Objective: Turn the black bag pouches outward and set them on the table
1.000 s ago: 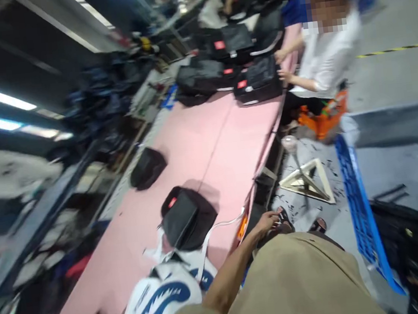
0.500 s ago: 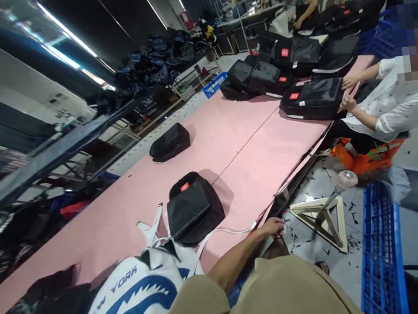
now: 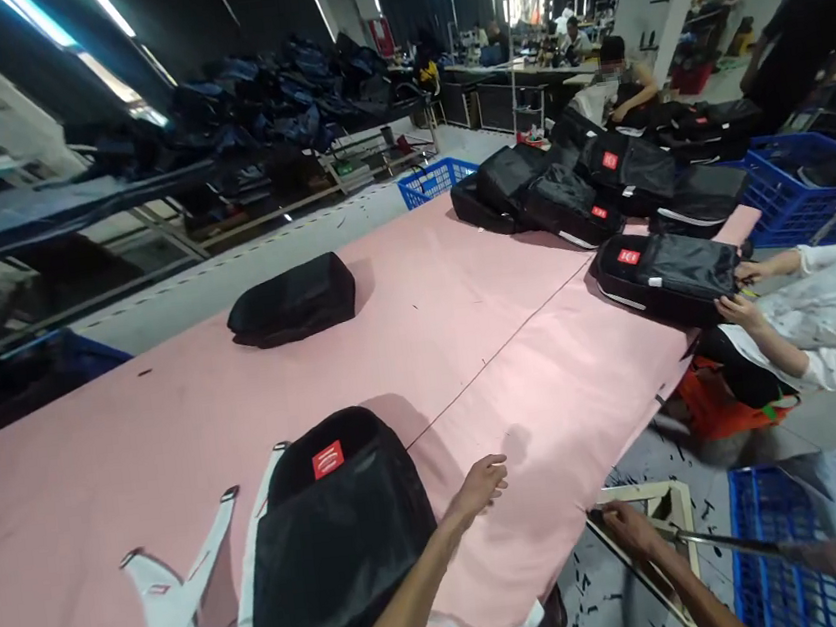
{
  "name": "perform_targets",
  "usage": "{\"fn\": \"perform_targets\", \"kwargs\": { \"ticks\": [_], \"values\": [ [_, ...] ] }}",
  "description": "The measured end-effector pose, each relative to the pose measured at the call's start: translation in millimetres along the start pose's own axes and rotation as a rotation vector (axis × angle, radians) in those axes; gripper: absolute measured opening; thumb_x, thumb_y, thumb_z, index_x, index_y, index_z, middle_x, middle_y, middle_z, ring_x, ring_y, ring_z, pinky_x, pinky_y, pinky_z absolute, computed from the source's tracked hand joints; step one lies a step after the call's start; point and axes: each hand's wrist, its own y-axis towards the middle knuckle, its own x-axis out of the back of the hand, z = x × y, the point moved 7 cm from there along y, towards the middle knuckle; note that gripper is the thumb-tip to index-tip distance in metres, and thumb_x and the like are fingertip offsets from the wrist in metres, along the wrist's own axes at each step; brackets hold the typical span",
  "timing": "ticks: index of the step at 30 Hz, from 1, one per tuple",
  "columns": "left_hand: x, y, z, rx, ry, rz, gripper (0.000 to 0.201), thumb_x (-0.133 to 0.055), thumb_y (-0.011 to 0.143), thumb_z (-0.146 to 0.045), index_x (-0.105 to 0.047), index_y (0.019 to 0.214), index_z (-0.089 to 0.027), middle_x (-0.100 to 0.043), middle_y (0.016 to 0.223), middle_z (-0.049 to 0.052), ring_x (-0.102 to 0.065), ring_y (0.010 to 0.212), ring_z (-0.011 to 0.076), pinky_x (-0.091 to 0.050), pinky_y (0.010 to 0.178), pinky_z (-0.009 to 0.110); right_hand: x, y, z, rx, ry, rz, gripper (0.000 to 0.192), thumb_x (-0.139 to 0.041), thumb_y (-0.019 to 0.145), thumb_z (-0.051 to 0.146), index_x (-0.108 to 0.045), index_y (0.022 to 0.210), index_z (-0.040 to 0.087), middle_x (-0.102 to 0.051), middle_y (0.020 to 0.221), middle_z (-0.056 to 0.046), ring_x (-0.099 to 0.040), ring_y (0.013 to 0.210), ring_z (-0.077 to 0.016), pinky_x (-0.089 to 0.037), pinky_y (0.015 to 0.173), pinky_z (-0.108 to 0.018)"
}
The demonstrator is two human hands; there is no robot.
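My left hand (image 3: 483, 487) is raised over the pink table, its fingers loosely bent and apart, with nothing in them. Beside it lies a black backpack (image 3: 331, 545) with a red label, its lower part partly behind my left forearm. White straps (image 3: 184, 582) with dark buckles spread out left of the backpack. Past the table's right edge, my right hand (image 3: 631, 531) is closed, with something small and dark at its fingertips that I cannot make out.
Another black backpack (image 3: 296, 302) lies across the pink table (image 3: 452, 350). Several more are piled at the far end. A co-worker's hands (image 3: 745, 301) hold a backpack (image 3: 666, 275) at right. A wooden frame (image 3: 666, 502) and blue crate (image 3: 762, 546) stand on the floor.
My left hand has risen from the table edge to above the tabletop. My right hand has come into view. The view has turned, and the white printed bag has mostly left it.
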Motion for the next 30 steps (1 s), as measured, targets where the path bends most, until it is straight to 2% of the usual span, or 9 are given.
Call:
{"fn": "perform_targets", "kwargs": {
  "ticks": [5,9,12,16,19,21,25,28,30],
  "values": [
    [118.9,21,-41,-0.186,-0.139,-0.164,0.062,-0.079,0.087,-0.047,-0.072,0.141,-0.019,-0.078,0.105,0.011,-0.075,0.099,0.0254,-0.055,0.082,0.032,-42,127,138,0.147,-0.178,0.147,0.044,-0.051,0.097,0.035,-0.082,0.124,0.019,-0.086,0.110,-0.014,-0.082,0.107,-0.0319,-0.061,0.101,-0.041],
    [214.3,40,-78,-0.338,-0.115,-0.321,0.056,-0.080,0.087,-0.038,-0.073,0.141,-0.022,-0.080,0.102,0.006,-0.074,0.099,0.0253,-0.057,0.093,0.036,-90,205,231,0.315,-0.360,0.065,0.057,-0.052,0.104,0.035,-0.069,0.155,0.015,-0.076,0.144,-0.019,-0.071,0.135,-0.0332,-0.054,0.118,-0.042],
    [292.0,67,-96,-0.363,-0.021,-0.493,0.058,-0.080,0.088,-0.029,-0.071,0.145,-0.025,-0.083,0.105,0.005,-0.076,0.099,0.0256,-0.056,0.100,0.037,-128,247,272,0.371,-0.477,-0.051,0.061,-0.046,0.109,0.039,-0.063,0.162,0.014,-0.062,0.163,-0.022,-0.058,0.152,-0.0372,-0.048,0.126,-0.050],
    [396.8,119,-108,-0.279,0.083,-0.718,0.071,-0.080,0.090,-0.025,-0.061,0.158,-0.021,-0.083,0.123,0.013,-0.079,0.105,0.0307,-0.057,0.107,0.044,-168,267,284,0.498,-0.517,-0.215,0.065,-0.036,0.116,0.046,-0.053,0.170,0.015,-0.052,0.172,-0.021,-0.039,0.166,-0.0389,-0.032,0.137,-0.058],
    [464.5,164,-138,-0.313,0.244,-0.830,0.082,-0.079,0.094,-0.024,-0.047,0.169,-0.011,-0.076,0.140,0.025,-0.075,0.127,0.0408,-0.048,0.121,0.056,-179,265,272,0.512,-0.530,-0.297,0.070,-0.034,0.117,0.052,-0.048,0.174,0.014,-0.047,0.177,-0.023,-0.034,0.168,-0.0407,-0.027,0.139,-0.063],
    [505.9,194,-169,-0.333,0.292,-0.914,0.088,-0.077,0.096,-0.019,-0.038,0.173,-0.004,-0.066,0.154,0.033,-0.065,0.144,0.0469,-0.040,0.129,0.061,-181,262,266,0.496,-0.541,-0.297,0.069,-0.034,0.117,0.052,-0.049,0.173,0.014,-0.046,0.177,-0.023,-0.036,0.168,-0.0417,-0.029,0.138,-0.065],
    [578.6,240,-257,-0.462,0.337,-1.087,0.093,-0.073,0.100,-0.012,-0.025,0.178,0.002,-0.045,0.171,0.039,-0.043,0.162,0.0497,-0.025,0.136,0.065,-181,259,261,0.465,-0.548,-0.269,0.068,-0.040,0.116,0.051,-0.046,0.176,0.019,-0.047,0.178,-0.021,-0.036,0.169,-0.0426,-0.032,0.138,-0.067],
    [624.6,260,-322,-0.509,0.421,-1.199,0.087,-0.070,0.107,-0.015,-0.021,0.176,0.008,-0.032,0.177,0.041,-0.032,0.167,0.0489,-0.020,0.136,0.069,-184,255,258,0.493,-0.559,-0.301,0.074,-0.046,0.114,0.049,-0.029,0.183,0.027,-0.048,0.177,-0.019,-0.039,0.168,-0.0435,-0.036,0.136,-0.068],
    [647.3,268,-349,-0.519,0.470,-1.255,0.081,-0.063,0.113,-0.019,-0.018,0.168,0.020,-0.026,0.176,0.046,-0.025,0.168,0.0512,-0.018,0.133,0.074,-187,253,256,0.528,-0.563,-0.340,0.082,-0.049,0.113,0.047,-0.014,0.186,0.034,-0.051,0.176,-0.017,-0.043,0.166,-0.0450,-0.040,0.133,-0.071]
  ]
}}
